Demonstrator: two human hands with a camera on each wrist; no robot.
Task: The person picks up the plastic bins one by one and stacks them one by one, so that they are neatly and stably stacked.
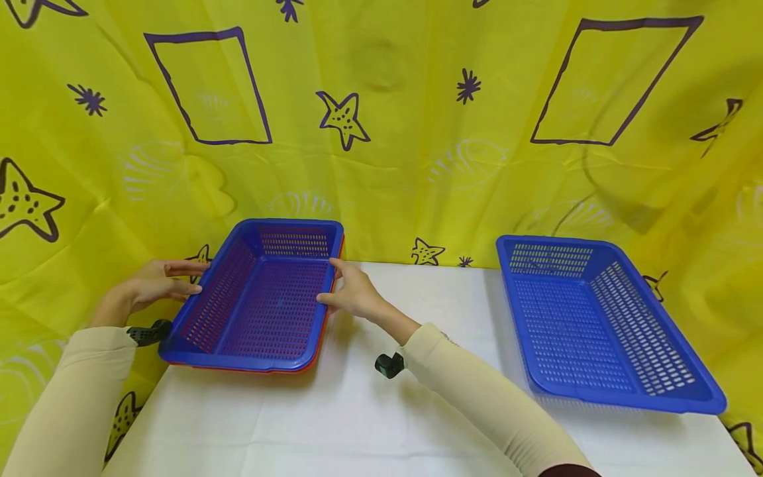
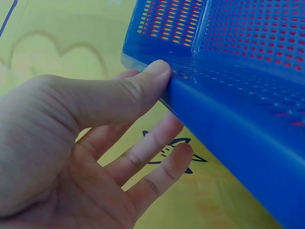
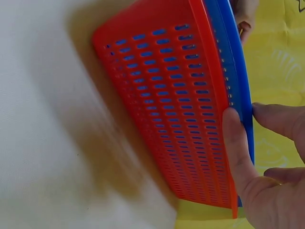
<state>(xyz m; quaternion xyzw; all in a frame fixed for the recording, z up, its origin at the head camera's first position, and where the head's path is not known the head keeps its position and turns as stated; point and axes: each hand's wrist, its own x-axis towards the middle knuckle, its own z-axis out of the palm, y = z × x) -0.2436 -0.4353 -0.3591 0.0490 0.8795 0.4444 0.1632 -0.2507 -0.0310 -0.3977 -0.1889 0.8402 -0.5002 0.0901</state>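
A blue plastic basket (image 1: 271,311) with slotted walls sits nested in a red basket (image 3: 157,95), whose edge shows along the right and front in the head view. My left hand (image 1: 156,286) is at the left rim; its thumb (image 2: 155,71) lies on the blue edge while the other fingers spread outside and below. On the opposite side my right hand (image 1: 356,291) pinches the two rims together, one fingertip on the red rim and another on the blue. The red basket's underside is hidden in the head view.
Another blue basket (image 1: 578,331) stands at the right of the white-covered table (image 1: 381,424). A yellow curtain (image 1: 393,132) with starfish drawings hangs behind and along both sides. Dark wrist cameras (image 1: 389,365) stick out from the sleeves.
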